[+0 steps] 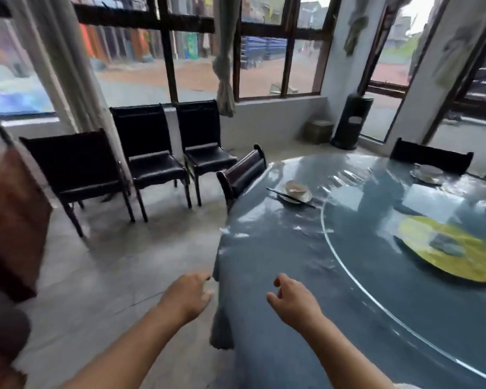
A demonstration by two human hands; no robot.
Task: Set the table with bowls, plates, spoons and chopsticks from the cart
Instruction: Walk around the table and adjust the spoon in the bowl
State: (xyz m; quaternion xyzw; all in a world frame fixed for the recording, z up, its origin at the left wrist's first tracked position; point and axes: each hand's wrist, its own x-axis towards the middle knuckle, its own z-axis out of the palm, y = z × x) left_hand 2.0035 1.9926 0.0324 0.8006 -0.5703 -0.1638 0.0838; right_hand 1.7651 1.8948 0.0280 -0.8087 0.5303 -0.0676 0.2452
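Note:
A round table (pixel 278 262) under a blue-grey cloth and clear plastic fills the right side. On its far left edge a small bowl (pixel 294 187) rests on a plate (pixel 306 197), with dark chopsticks (pixel 289 197) lying across the plate's near rim. A second bowl on a plate (pixel 427 172) stands at the far right edge. My left hand (pixel 188 296) hovers over the floor just left of the table edge, fingers loosely curled, holding nothing. My right hand (pixel 292 299) hangs over the table's near edge, fingers apart and empty. No cart is in sight.
A glass turntable (pixel 348 265) with a yellow disc (pixel 449 248) sits mid-table. One chair (pixel 244 172) is pushed to the table, another chair (pixel 429 158) stands behind it. Three black chairs (pixel 149 155) line the window wall. A brown blurred object (pixel 11 220) is at the left.

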